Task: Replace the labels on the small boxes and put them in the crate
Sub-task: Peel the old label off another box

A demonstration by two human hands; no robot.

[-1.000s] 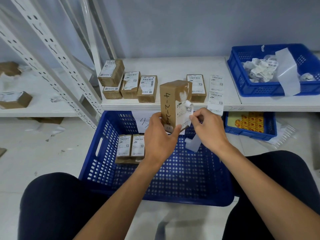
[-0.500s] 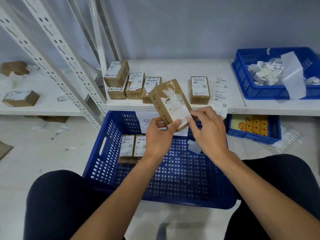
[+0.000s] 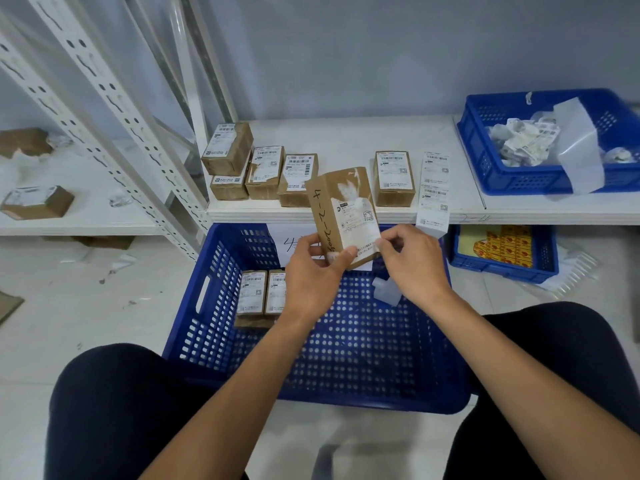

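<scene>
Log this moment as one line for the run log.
step: relabelling | left hand grips small box | right hand pinches label at lower corner | crate: two boxes inside

Matt cardboard box (image 3: 341, 206); perforated plastic crate (image 3: 363, 344)

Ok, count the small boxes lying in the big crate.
2, side by side by the crate's left wall: left box, and right box partly behind the left hand. Others may be hidden.

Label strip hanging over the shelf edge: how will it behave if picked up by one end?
The label strip looks like thin paper, so probably floppy and very light, sagging from a one-end grip. Its near end overhangs the shelf edge, so a small push could likely slide it off.
</scene>
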